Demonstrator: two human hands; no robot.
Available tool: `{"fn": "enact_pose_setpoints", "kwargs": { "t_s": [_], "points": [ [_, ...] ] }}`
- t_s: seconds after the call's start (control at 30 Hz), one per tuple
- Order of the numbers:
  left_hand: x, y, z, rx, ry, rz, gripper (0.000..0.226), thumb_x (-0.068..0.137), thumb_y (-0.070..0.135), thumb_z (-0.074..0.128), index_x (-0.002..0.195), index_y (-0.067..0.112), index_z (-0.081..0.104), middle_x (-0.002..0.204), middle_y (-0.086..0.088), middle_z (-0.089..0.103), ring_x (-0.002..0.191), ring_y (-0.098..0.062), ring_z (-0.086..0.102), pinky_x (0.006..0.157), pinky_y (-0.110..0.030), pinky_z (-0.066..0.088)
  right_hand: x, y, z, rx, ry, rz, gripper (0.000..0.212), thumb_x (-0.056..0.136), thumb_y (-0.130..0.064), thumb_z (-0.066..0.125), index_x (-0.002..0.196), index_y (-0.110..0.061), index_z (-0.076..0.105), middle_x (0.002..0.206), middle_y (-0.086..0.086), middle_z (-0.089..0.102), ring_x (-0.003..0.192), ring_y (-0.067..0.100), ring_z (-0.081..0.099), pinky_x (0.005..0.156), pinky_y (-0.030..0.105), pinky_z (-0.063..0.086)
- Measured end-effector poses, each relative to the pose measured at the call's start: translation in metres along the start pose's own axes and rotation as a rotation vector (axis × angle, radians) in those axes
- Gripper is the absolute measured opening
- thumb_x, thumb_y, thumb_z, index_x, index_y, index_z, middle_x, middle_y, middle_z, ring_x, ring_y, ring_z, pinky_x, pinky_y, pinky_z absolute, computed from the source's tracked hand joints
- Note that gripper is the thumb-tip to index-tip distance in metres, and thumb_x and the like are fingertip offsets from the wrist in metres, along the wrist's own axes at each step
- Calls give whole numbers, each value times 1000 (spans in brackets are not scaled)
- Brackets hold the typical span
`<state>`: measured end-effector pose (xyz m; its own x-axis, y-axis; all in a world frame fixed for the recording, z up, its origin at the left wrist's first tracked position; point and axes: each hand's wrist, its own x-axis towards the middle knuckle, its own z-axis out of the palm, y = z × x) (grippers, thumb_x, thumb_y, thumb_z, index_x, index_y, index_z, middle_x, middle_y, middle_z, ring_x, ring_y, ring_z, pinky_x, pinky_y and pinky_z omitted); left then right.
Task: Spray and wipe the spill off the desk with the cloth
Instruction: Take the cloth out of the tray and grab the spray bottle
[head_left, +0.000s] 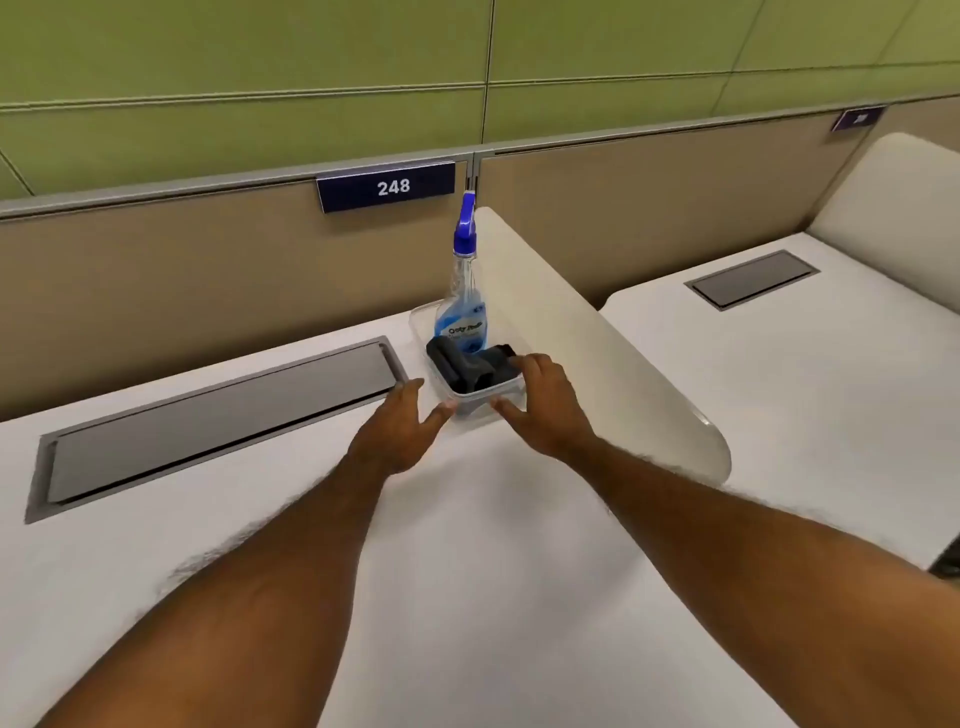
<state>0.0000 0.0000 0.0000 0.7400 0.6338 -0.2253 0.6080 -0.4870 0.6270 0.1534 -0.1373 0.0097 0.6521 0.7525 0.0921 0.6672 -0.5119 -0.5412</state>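
One clear plastic tray (418, 330) sits on the white desk (467, 545); all places below are given from it.

Inside the tray:
- 1 spray bottle (462, 312), upright at the far end, blue trigger head, clear body with blue liquid and a blue label.
- 1 dark cloth (470, 366), bunched up in the near half, just in front of the bottle's base.

2 bare hands, both at the tray's near end:
- Left hand (400, 431) is at the near left corner, fingers straight and spread, holding nothing. The thumb tip reaches the corner; actual contact is unclear.
- Right hand (545, 405) is at the near right corner, fingers bent over the rim beside the cloth and thumb against the near wall, so it grasps the tray.

Other counts:
- 2 grey hatch lids set flush in the desktops: a long one (223, 415) left of the tray, a shorter one (753, 278) well to the right on the next desk.
- 2 white divider panels: one (571, 353) just right of the tray, running along its right side, a second (893, 182) well off to the right.
- 2 dark number plates on the beige partition (156, 270) behind the tray: one (387, 187) reads 248, just left of the bottle's head; the other (857, 118), far right, is too blurred to read.
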Motion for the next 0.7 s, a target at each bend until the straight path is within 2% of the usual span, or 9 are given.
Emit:
{"fn": "enact_pose_setpoints", "kwargs": {
  "t_s": [0.07,0.17,0.27,0.4,0.5,0.6,0.7],
  "points": [
    [16,15,1,-17,38,1,73,97,57,39,155,18,17,165,-8,13,147,-30,27,115,-49,31,19,0,-2,56,-19,-15,59,87,-44,68,137,-22,45,140,1,48,125,19,46,101,32,44],
    [39,34,-4,106,94,103,59,102,34,39,154,18,17,166,-2,5,140,-30,39,107,-45,41,46,-6,0,48,-132,-39,59,87,-43,69,135,-18,45,137,3,50,120,20,50,101,37,49],
    [59,38,-6,227,76,105,56,102,31,36,154,20,18,165,-5,6,133,-33,47,102,-47,44,64,-11,9,8,-244,-75,60,88,-44,67,136,-16,44,138,4,50,120,21,53,102,41,50],
    [78,33,-6,181,31,74,57,101,31,40,153,17,21,156,-9,28,130,-29,47,105,-44,41,77,-15,20,7,-361,-55,50,90,-42,63,128,-13,51,132,7,57,118,22,55,103,41,48],
    [84,24,-4,171,49,89,59,100,33,47,152,19,24,151,-8,33,127,-27,50,105,-44,44,80,-14,24,-56,-403,-55,38,94,-39,58,120,-13,56,122,8,64,111,23,59,98,39,49],
    [90,22,1,165,123,74,61,95,31,57,148,18,29,144,-9,38,121,-28,54,98,-43,48,85,-12,25,-74,-379,-60,26,97,-27,55,118,-12,56,121,9,64,110,25,60,99,40,50],
    [94,25,6,85,199,30,65,90,27,67,145,14,34,141,-10,44,125,-28,51,100,-42,46,87,-9,26,-5,-310,-40,20,97,-14,51,115,-10,59,123,10,65,112,27,60,102,38,48]
  ]
}}
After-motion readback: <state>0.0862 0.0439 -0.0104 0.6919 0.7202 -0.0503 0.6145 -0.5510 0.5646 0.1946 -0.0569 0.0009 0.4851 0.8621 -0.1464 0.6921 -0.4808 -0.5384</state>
